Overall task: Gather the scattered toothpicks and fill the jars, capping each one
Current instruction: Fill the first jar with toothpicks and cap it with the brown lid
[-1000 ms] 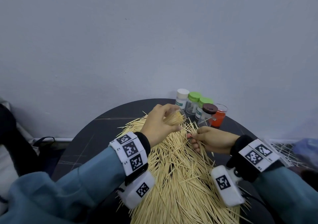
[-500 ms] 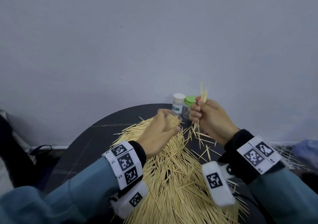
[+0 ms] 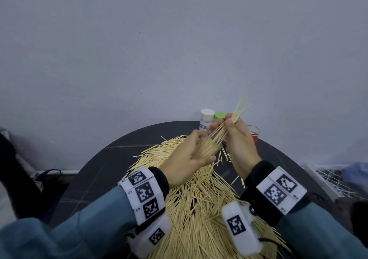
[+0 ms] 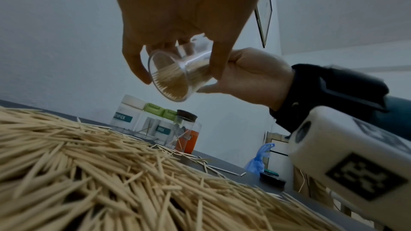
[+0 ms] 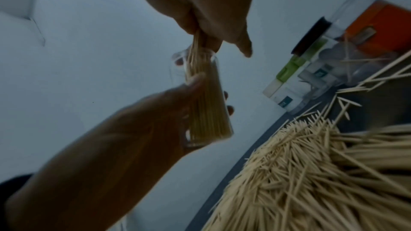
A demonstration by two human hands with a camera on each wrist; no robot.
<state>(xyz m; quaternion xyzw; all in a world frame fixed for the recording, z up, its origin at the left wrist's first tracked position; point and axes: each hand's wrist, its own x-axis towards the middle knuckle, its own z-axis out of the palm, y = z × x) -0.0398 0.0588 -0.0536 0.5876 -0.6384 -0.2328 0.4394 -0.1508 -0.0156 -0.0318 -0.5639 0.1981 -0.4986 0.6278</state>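
Note:
My left hand (image 3: 191,159) grips a clear open jar (image 4: 177,75) (image 5: 206,101), tilted and mostly full of toothpicks, above the table. My right hand (image 3: 237,139) pinches a small bundle of toothpicks (image 3: 229,123) whose lower ends sit in the jar's mouth (image 5: 193,55); the upper ends fan out above my fingers. A large heap of loose toothpicks (image 3: 199,209) (image 4: 100,182) covers the round dark table (image 3: 111,159) under both wrists.
At the table's far edge stand capped jars: white-lidded (image 3: 206,119), green-lidded (image 3: 220,115) (image 4: 153,119), dark-lidded (image 4: 185,122), and an orange one (image 3: 253,134). A dark lid (image 4: 272,178) lies on the table at the right. A wall is close behind.
My right hand lifted a bundle of toothpicks off the heap, then brought it down to the jar's mouth. My left hand raised and tilted the jar toward it.

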